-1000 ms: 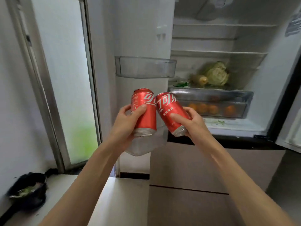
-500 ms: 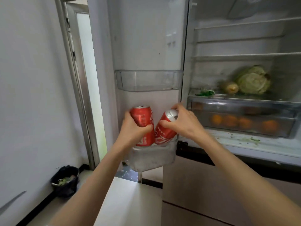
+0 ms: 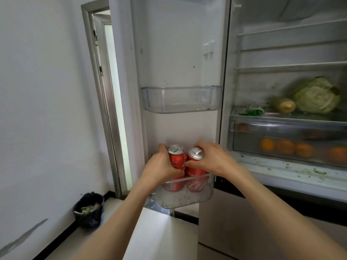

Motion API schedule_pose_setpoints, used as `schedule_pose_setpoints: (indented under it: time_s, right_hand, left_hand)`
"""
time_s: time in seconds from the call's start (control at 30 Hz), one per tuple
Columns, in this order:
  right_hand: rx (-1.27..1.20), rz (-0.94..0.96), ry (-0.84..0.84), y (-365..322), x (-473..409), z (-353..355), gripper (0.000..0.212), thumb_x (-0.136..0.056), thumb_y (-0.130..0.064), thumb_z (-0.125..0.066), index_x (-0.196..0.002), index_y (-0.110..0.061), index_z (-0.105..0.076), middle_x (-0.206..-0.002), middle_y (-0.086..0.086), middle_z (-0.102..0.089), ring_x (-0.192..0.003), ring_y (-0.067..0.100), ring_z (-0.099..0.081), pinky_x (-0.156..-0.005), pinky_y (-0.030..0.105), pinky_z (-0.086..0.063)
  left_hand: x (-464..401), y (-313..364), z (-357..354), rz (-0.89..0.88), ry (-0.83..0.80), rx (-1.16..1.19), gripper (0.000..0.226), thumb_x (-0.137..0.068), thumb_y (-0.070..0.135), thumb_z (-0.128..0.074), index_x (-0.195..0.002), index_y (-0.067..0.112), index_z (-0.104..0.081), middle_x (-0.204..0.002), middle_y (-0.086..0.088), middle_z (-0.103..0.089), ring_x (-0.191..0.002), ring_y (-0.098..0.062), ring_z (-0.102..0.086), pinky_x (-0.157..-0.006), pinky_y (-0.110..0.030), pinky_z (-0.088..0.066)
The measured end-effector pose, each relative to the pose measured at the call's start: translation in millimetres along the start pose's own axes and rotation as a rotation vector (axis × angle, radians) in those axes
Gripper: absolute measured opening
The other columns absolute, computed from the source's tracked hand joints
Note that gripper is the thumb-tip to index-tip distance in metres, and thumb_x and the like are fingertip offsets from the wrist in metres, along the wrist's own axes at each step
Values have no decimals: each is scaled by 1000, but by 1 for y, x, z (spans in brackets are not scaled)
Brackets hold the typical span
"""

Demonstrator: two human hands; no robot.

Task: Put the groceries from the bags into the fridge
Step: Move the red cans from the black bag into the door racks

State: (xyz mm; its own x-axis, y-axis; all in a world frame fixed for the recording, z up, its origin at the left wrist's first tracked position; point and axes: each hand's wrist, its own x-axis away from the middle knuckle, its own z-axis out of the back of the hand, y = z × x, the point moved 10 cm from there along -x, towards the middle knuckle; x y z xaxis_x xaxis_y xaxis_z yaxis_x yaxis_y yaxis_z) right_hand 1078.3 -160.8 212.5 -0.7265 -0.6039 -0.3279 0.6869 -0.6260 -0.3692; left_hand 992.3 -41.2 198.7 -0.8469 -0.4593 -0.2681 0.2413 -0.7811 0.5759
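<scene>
Two red soda cans stand upright side by side in the lower clear door bin (image 3: pixel 189 198) of the open fridge door. My left hand (image 3: pixel 161 166) grips the left can (image 3: pixel 176 158) from its left side. My right hand (image 3: pixel 212 158) grips the right can (image 3: pixel 196 167) near its silver top. Both cans' lower halves show through the bin's front wall. No grocery bags are in view.
An upper door bin (image 3: pixel 181 99) hangs above. Inside the fridge lie a cabbage (image 3: pixel 317 94), a corn cob (image 3: pixel 284 105) and a drawer of oranges (image 3: pixel 285 145). A black bin with scraps (image 3: pixel 90 210) sits on the floor left. A white counter (image 3: pixel 159 235) is below my arms.
Both hands lowered the two cans from in front of the door down into the lower door bin. The right can went from tilted to upright. The camera moved closer and left.
</scene>
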Motion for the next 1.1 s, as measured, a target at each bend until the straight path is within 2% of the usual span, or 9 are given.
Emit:
schedule_pose_setpoints:
  time_s: [0.2,0.3,0.43,0.5,0.63,0.73,0.87,0.97,1.1]
  right_hand:
    - [-65,6,-28,4,12,4,79,-74,-49,-71,-140,-24,-37,-132,7,-42,-120,24,-46,-97,32,-38]
    - [-130,43,-24,2,17,6,74,-76,-36,-73,-139,-21,-37,-134,5,-45,-119,19,-48,-95,28,-38]
    - [-236,60,-14,1,22,5,57,-78,-24,-70,-130,-19,-45,-128,3,-54,-106,14,-54,-86,23,-44]
    - [-243,70,4,1,23,5,56,-80,-23,-69,-131,-18,-46,-128,4,-54,-109,16,-53,-87,22,-41]
    - [-219,71,71,1,24,4,63,-84,-22,-66,-139,-17,-38,-138,4,-41,-123,17,-44,-97,21,-33]
    - [-211,62,99,4,29,4,60,-87,-23,-63,-140,-17,-37,-139,4,-40,-126,18,-42,-102,26,-33]
    - [-201,74,159,2,43,8,55,-90,-23,-58,-140,-17,-36,-141,4,-39,-128,16,-39,-99,21,-26]
    - [-108,119,195,-14,57,9,56,-92,-27,-55,-142,-15,-33,-146,4,-35,-133,17,-34,-109,29,-26]
    - [-19,205,227,-47,84,1,60,-91,-33,-55,-143,-15,-32,-148,6,-34,-137,20,-30,-116,42,-23]
  left_hand:
    - [-5,-1,-3,10,-44,-29,66,-68,31,-77,-120,7,-45,-118,-11,-51,-105,-23,-53,-77,-24,-41]
    - [-1,2,2,-9,20,-47,66,-72,29,-75,-126,5,-44,-124,-15,-44,-113,-27,-47,-86,-26,-38]
    - [13,8,11,-82,148,-86,67,-80,21,-68,-134,2,-32,-129,-19,-49,-119,-33,-48,-94,-35,-39]
    - [15,7,13,-98,173,-83,66,-81,20,-66,-135,4,-33,-129,-17,-52,-118,-32,-50,-93,-36,-41]
    - [20,5,15,-118,187,-43,64,-83,20,-65,-137,6,-34,-131,-15,-51,-120,-28,-49,-95,-33,-40]
    - [27,5,14,-157,203,-34,57,-86,19,-61,-136,9,-36,-132,-12,-49,-120,-24,-48,-94,-27,-37]
    - [39,5,13,-223,210,-30,53,-89,21,-57,-136,12,-37,-132,-7,-47,-121,-19,-45,-92,-17,-28]
    - [57,11,20,-310,254,-71,53,-90,23,-56,-137,11,-37,-138,-7,-42,-129,-18,-37,-101,-15,-20]
    - [96,7,28,-388,312,-99,54,-93,34,-46,-141,14,-33,-147,-6,-33,-140,-20,-24,-112,-27,-17]
